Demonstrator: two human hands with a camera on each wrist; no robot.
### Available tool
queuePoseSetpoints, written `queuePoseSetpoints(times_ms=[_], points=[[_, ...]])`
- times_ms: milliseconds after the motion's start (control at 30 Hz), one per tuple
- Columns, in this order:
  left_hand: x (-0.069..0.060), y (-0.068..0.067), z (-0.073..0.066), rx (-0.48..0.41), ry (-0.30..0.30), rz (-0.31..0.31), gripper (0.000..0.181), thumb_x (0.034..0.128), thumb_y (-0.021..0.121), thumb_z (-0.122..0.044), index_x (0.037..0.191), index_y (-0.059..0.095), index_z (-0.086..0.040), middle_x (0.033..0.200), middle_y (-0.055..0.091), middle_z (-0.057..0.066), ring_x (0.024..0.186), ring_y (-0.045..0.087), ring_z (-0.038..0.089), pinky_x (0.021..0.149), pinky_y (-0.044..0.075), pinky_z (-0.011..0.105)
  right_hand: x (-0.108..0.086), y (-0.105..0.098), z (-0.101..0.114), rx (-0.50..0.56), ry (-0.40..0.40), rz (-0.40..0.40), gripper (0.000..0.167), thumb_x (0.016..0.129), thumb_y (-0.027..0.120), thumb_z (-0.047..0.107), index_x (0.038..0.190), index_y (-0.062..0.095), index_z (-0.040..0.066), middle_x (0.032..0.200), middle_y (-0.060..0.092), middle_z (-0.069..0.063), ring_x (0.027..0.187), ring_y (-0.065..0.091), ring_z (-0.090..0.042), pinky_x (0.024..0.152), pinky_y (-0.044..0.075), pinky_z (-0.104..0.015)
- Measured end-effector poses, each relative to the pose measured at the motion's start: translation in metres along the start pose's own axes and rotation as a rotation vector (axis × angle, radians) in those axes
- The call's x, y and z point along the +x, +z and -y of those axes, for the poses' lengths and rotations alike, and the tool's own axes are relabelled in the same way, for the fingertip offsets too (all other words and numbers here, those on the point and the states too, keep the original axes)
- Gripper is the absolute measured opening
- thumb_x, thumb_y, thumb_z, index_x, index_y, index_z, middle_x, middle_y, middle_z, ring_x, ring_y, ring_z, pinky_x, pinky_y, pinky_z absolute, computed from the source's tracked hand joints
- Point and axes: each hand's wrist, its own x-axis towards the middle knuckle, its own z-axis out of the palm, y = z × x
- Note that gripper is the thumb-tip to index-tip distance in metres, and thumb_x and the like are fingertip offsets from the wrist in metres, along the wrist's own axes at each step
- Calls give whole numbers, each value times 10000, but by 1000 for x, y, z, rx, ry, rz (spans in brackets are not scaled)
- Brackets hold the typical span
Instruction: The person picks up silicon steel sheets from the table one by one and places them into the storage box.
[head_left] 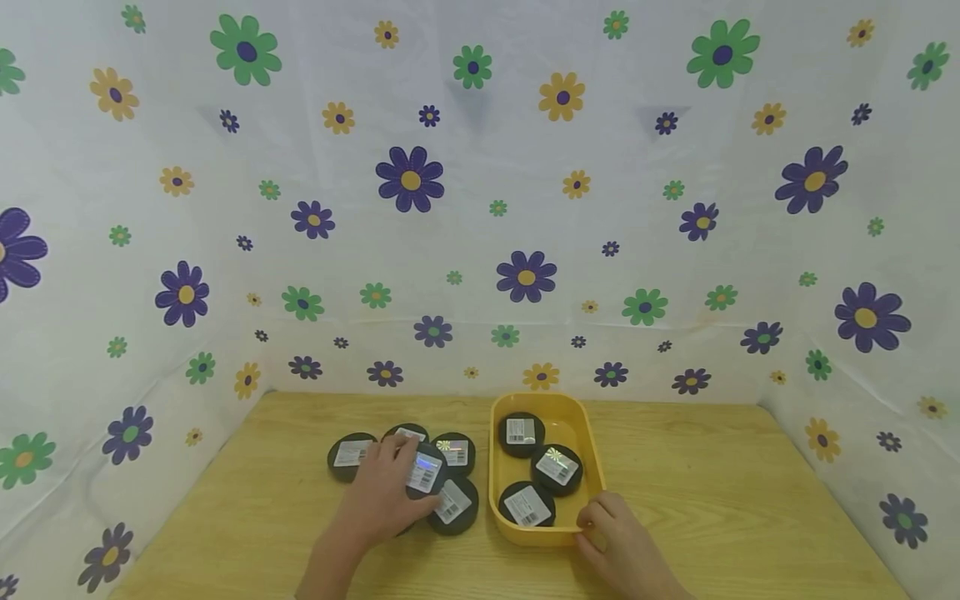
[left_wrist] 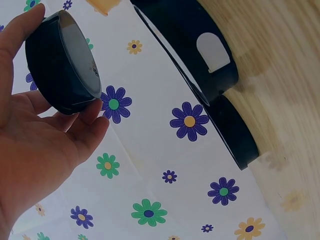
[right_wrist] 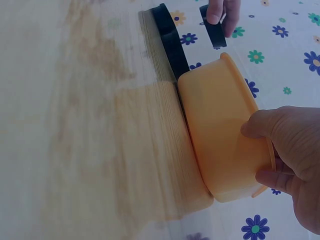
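The left hand point(head_left: 384, 496) is hiding parts of several black tins point(head_left: 453, 510) on the table point(head_left: 712, 500), and the print on their labels point(head_left: 351, 452) is looking too small to read. That hand is gripping one raised tin point(head_left: 426, 473) above them. The right hand point(head_left: 618, 542) is pinching the near right corner of a yellow tub point(head_left: 543, 537), where three tins point(head_left: 557, 469) are lying.

Wood-grained table point(head_left: 690, 483) beneath a yellow tray point(head_left: 534, 537) and, beside it, several black discs point(head_left: 454, 507).

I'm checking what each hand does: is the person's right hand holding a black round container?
No, the right wrist view shows the right hand gripping the yellow bin by its edge.
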Motion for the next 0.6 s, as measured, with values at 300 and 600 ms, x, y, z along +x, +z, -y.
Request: queuePoseSetpoints(times_ms=[300, 600], points=[[1, 5, -6, -44, 30, -8, 862, 751, 823, -430, 1394, 489, 38, 1346, 484, 215, 1252, 448, 436, 1046, 389, 582, 0, 0, 2, 7, 26, 18, 323, 685, 857, 43, 792, 591, 192, 850, 459, 151, 800, 452, -17, 713, 491, -245], [2, 12, -19, -34, 60, -32, 867, 745, 815, -469, 1379, 509, 39, 1332, 499, 209, 1238, 472, 400, 1002, 443, 556, 2, -1, 3, -1, 89, 77, 291, 722, 851, 80, 803, 595, 193, 853, 460, 151, 812, 454, -21, 740, 500, -259]])
